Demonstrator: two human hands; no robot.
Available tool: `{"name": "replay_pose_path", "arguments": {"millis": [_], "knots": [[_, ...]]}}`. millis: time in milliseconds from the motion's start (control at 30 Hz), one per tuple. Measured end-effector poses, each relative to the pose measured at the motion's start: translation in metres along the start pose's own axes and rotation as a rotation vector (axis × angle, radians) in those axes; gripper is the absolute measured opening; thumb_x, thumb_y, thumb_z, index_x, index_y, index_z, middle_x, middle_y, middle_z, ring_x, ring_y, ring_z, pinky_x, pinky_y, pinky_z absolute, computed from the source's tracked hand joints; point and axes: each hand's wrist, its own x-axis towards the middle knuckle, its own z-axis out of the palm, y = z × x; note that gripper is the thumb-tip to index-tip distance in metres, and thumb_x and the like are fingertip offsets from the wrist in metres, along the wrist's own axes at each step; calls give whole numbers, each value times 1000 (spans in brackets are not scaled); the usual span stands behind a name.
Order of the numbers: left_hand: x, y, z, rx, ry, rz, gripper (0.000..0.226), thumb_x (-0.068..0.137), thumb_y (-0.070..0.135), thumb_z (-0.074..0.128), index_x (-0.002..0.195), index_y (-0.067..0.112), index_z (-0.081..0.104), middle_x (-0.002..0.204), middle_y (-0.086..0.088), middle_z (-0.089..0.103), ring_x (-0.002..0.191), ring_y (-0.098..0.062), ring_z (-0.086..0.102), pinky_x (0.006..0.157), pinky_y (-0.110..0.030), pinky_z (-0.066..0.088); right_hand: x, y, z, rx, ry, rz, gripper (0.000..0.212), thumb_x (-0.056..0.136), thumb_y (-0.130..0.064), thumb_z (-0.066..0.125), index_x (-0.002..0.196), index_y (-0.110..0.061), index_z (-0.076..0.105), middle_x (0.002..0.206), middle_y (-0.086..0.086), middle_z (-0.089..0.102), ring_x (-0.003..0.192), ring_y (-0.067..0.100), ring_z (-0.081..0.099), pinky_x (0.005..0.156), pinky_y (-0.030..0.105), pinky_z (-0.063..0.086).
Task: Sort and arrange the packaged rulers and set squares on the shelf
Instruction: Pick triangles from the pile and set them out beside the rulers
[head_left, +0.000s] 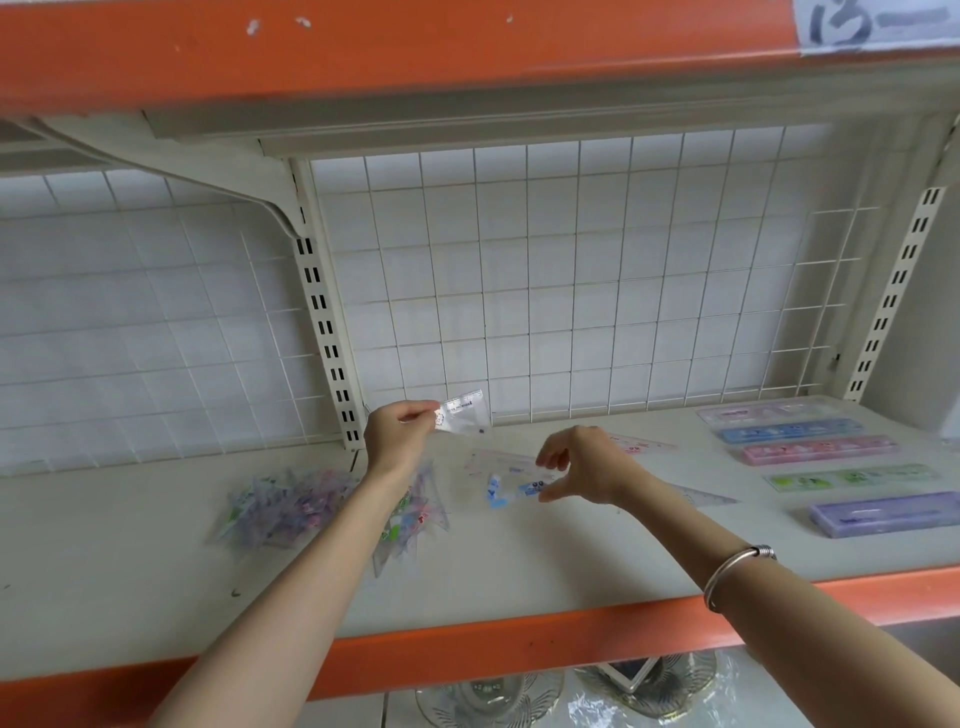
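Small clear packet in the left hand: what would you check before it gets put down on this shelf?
1. Grip on the small clear packet: ok, the left hand pinches its end.
2. Its kind: cannot tell, print too blurred.
3. Right hand free: ok, open above the blue-printed packet.
4. Row of ruler cases at right: ok, lying parallel.
5. Heap of packets at left: not ok, jumbled.
6. Free shelf space in front: ok.
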Motion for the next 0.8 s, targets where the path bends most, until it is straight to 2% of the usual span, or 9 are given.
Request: {"name": "replay_pose_path", "arguments": {"millis": [133,267,433,567,700,800], "knots": [[-2,-3,-1,1,-4,-7,28,81,-5,59,97,12,75,92,-1,70,91,-13,64,85,-22,50,0,4,7,15,-109,47,38,63,-19,87,96,-8,72,81,-3,63,77,10,60,66,10,46],[-2,-7,-1,-5,-12,11,28,81,-6,62,91,18,75,95,-2,70,91,-12,63,86,-24,50,1,5,12,4,-154,67,37,61,-24,88,93,-11,73,88,1,70,84,14,67,80,28,56],[-4,-9,0,-6,-12,18,26,82,-7,63,94,13,75,93,-3,70,89,-12,62,83,-21,49,-1,4,12,40,-172,81,27,62,-19,87,86,-13,75,83,1,72,80,16,69,75,28,58],[-6,-10,3,-4,-31,4,28,82,-6,62,90,17,74,89,1,68,90,-13,62,83,-21,49,-2,3,13,33,-168,89,26,64,-17,85,86,-11,76,85,2,73,78,13,68,61,11,50],[-9,-7,6,28,-38,16,27,83,-4,61,95,14,75,88,2,65,88,-11,59,71,-11,44,-3,2,14,27,-149,91,26,63,-18,85,87,-12,76,86,2,73,81,14,68,69,16,51],[-9,-7,8,32,-40,12,26,83,-4,62,96,15,75,91,0,66,87,-11,59,67,-10,42,-4,2,15,32,-139,88,26,63,-17,85,86,-11,76,85,3,73,81,15,68,72,19,52]]}}
